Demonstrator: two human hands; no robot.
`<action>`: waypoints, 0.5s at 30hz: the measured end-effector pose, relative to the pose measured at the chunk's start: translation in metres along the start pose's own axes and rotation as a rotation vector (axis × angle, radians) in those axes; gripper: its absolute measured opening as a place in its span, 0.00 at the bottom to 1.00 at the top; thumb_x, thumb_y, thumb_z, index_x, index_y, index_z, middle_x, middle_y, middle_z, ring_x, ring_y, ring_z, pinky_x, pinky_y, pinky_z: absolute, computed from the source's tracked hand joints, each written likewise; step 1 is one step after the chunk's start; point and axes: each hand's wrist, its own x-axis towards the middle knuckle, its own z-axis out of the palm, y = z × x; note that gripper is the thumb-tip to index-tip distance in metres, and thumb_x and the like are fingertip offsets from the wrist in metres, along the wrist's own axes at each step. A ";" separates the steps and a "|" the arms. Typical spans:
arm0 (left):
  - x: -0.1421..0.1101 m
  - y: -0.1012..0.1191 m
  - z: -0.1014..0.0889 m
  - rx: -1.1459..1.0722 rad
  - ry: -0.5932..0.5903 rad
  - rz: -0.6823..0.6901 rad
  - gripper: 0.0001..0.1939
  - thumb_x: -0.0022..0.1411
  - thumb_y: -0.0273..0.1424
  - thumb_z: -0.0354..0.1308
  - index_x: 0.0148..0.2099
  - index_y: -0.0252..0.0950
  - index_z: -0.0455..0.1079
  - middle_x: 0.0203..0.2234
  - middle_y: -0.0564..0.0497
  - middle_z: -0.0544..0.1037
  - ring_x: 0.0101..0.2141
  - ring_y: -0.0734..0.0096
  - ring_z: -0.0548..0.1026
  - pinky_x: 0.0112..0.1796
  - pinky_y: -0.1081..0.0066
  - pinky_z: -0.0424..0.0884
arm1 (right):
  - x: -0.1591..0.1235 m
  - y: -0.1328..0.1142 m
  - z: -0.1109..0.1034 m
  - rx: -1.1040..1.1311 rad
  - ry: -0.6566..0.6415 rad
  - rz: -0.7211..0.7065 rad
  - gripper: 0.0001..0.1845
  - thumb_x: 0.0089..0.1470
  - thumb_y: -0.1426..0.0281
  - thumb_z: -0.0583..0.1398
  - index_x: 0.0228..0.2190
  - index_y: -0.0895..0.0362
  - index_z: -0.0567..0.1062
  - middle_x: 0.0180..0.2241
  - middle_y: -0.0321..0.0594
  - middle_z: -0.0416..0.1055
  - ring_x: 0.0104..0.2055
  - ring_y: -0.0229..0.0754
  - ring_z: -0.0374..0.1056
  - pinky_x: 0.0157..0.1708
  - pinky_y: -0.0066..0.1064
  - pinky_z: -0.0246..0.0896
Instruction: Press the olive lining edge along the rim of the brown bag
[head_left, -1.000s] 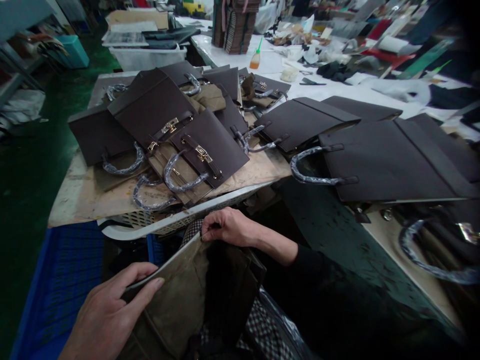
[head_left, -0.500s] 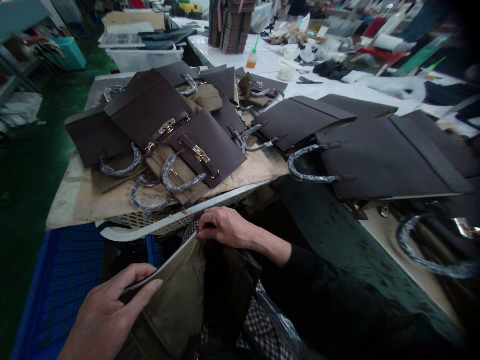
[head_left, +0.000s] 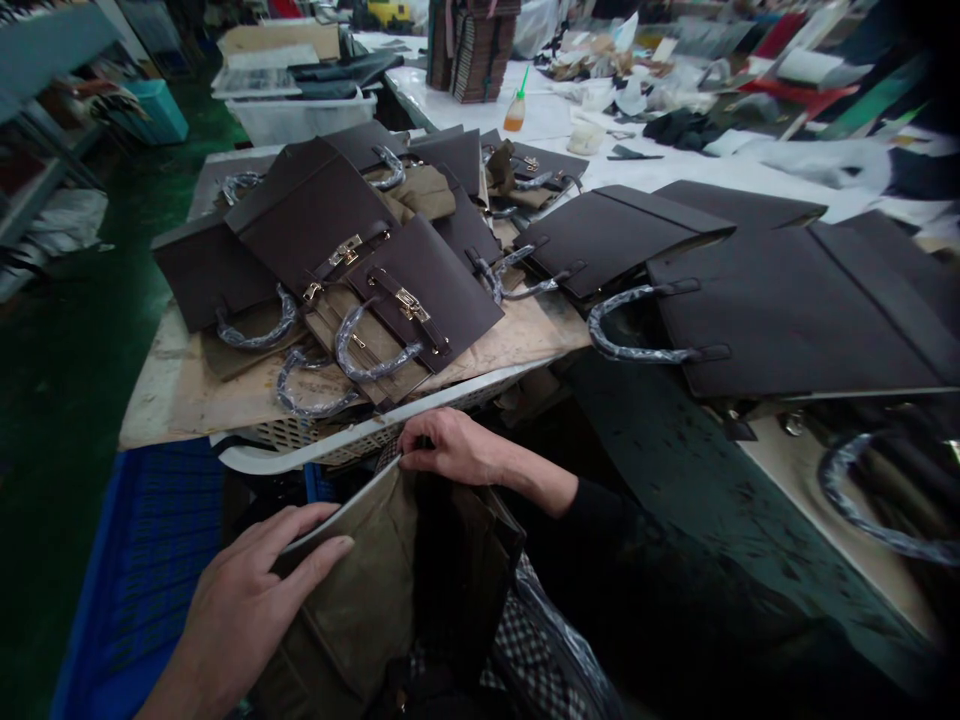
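Observation:
An olive-lined handbag (head_left: 360, 560) lies in front of me, its lining showing along a pale upper edge. My left hand (head_left: 259, 585) grips that edge on the near left, thumb on the lining side and fingers behind. Farther along the same edge, my right hand (head_left: 454, 447) pinches the rim between thumb and fingers. Houndstooth-checked material (head_left: 536, 640) shows below, to the right of the lining. The bag's outer face is mostly hidden from me.
Dark brown bag pieces (head_left: 427, 290) with plastic-wrapped handles and metal clasps lie piled on a board ahead. Similar bags (head_left: 810, 310) lie at right. A white basket (head_left: 270, 460) and a blue crate (head_left: 142, 570) stand below. An orange-filled bottle (head_left: 515, 112) stands on the far table.
My view has shifted slightly left, so the surroundings sit farther right. My left hand appears a little higher and farther right on the edge. Both hands keep hold of the bag.

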 end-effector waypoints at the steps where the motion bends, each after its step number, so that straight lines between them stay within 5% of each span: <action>1: 0.002 -0.001 0.002 0.024 0.016 0.012 0.20 0.59 0.53 0.58 0.48 0.51 0.77 0.48 0.57 0.81 0.50 0.57 0.77 0.48 0.64 0.75 | -0.001 0.001 0.000 0.009 0.008 0.001 0.05 0.53 0.70 0.65 0.34 0.59 0.79 0.32 0.38 0.76 0.35 0.39 0.69 0.37 0.28 0.58; 5: 0.009 -0.005 0.007 0.093 0.032 0.065 0.20 0.62 0.54 0.54 0.49 0.54 0.77 0.48 0.58 0.81 0.51 0.56 0.76 0.53 0.57 0.70 | -0.007 0.005 0.001 0.049 0.025 -0.006 0.05 0.54 0.70 0.65 0.34 0.59 0.79 0.32 0.38 0.76 0.34 0.38 0.68 0.36 0.27 0.58; 15: 0.015 -0.008 0.013 0.155 0.083 0.207 0.21 0.66 0.51 0.52 0.50 0.49 0.78 0.46 0.56 0.82 0.48 0.60 0.77 0.49 0.64 0.71 | -0.015 0.009 0.000 0.079 0.036 0.018 0.05 0.54 0.70 0.64 0.33 0.60 0.78 0.32 0.38 0.75 0.32 0.36 0.66 0.32 0.26 0.56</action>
